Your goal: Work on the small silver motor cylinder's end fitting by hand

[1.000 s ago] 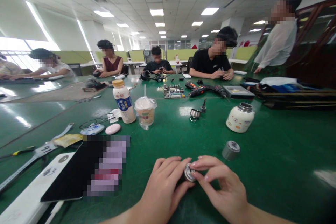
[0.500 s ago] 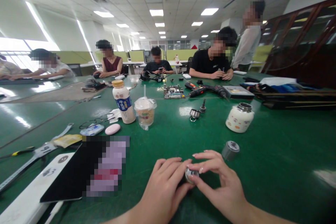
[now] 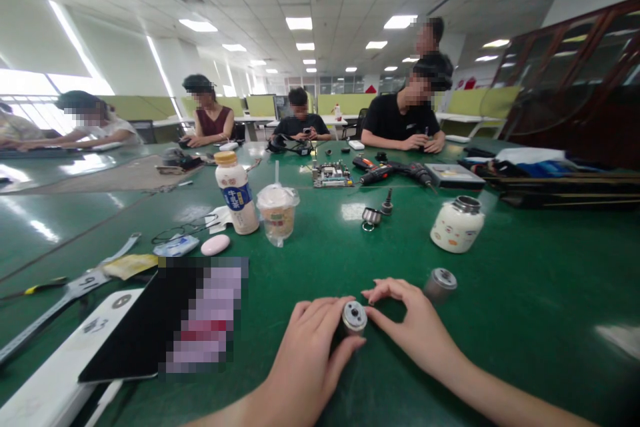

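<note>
My left hand [image 3: 313, 340] is wrapped round a short silver metal cylinder [image 3: 355, 317], which stands upright with a dark centre hole and smaller holes on its top face. Just right of it, my right hand [image 3: 407, 313] has thumb and index finger brought together. A tiny dark piece seems to sit between those fingertips, too small to name. Behind the right hand a second metal cylinder [image 3: 441, 283] stands on the green table [image 3: 520, 320].
Farther back are a metal cup-shaped part [image 3: 371, 217], a dark shaft-like part [image 3: 387, 202], a white jar [image 3: 457, 225], a drink cup [image 3: 278, 213], a bottle [image 3: 237, 193], a circuit board [image 3: 333, 175] and power drills [image 3: 375, 172]. A black tablet [image 3: 135, 327] lies left. Several people sit opposite.
My right hand has drawn back from the cylinder's top, which is now uncovered. The left hand still holds the cylinder. A standing person at the back has moved left.
</note>
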`<state>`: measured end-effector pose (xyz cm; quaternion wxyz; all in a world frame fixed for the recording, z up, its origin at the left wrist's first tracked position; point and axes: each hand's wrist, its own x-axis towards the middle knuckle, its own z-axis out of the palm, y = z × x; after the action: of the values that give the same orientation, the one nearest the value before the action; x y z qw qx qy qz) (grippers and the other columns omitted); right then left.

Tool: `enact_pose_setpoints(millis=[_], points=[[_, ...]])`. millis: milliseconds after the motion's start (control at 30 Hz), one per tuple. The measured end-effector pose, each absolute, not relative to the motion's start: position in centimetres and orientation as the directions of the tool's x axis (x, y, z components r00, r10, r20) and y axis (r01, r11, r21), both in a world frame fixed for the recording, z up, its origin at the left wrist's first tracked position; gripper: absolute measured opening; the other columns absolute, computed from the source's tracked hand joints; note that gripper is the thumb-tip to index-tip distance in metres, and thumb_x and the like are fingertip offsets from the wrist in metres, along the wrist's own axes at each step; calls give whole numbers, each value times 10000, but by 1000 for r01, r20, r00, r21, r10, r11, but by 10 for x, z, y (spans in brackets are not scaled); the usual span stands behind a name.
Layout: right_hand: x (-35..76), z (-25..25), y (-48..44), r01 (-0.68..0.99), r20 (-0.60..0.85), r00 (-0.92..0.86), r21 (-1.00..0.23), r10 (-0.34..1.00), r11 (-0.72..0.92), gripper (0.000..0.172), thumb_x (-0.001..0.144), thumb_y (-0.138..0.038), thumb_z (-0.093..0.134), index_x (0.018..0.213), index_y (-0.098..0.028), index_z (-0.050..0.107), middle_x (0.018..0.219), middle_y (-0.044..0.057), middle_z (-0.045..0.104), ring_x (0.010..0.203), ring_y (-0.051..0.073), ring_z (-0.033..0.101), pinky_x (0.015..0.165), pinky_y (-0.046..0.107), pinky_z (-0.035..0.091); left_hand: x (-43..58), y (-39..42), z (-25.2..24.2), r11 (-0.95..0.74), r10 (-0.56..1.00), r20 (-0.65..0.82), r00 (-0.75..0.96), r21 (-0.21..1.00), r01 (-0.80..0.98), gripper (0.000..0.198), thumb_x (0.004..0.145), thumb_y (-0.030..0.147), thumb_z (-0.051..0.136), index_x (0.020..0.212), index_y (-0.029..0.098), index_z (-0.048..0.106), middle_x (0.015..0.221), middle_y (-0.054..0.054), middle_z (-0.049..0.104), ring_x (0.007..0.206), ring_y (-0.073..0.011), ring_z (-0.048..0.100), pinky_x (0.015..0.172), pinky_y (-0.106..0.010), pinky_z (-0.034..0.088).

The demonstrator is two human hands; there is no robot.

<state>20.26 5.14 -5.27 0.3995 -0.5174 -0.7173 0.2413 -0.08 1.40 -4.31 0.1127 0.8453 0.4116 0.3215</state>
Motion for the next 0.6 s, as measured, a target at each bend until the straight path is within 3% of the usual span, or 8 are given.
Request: enact_pose_setpoints(millis=[133, 233, 400, 600], points=[[204, -53, 51, 474, 327, -118, -811, 938, 343, 112, 805, -245, 702, 745, -221, 611, 855, 46, 739, 935, 270, 700, 879, 453, 518, -1, 15, -44, -639, 766, 450, 459, 451, 623, 409, 887, 196, 664, 1260, 203, 494, 1227, -70, 669, 1105, -254, 611, 905, -414, 466], [202, -50, 48, 379, 459, -45, -814, 888, 440, 162, 834, -239, 689, 717, -230, 576, 854, 39, 752, 943, 258, 704, 914, 458, 495, -1, 16, -44, -640, 765, 454, 458, 447, 625, 434, 880, 192, 675, 1271, 201, 486, 1235, -66, 666, 1111, -251, 608, 908, -414, 464], [195, -46, 34, 263, 761, -47, -615, 647, 743, 256, 823, -79, 690, 745, -252, 518, 896, -31, 776, 895, 189, 707, 975, 427, 438, -1, 16, -45, -688, 717, 508, 478, 401, 605, 458, 871, 214, 689, 1283, 220, 490, 1207, -54, 683, 1095, -256, 614, 900, -420, 460], [191, -45, 26, 249, 779, -174, -557, 602, 793, 261, 815, -87, 722, 743, -251, 533, 885, -55, 781, 901, 176, 690, 960, 394, 433, 0, 15, -46, -715, 684, 536, 495, 359, 600, 392, 921, 266, 622, 1291, 219, 499, 1212, -69, 685, 1097, -264, 620, 893, -429, 468]])
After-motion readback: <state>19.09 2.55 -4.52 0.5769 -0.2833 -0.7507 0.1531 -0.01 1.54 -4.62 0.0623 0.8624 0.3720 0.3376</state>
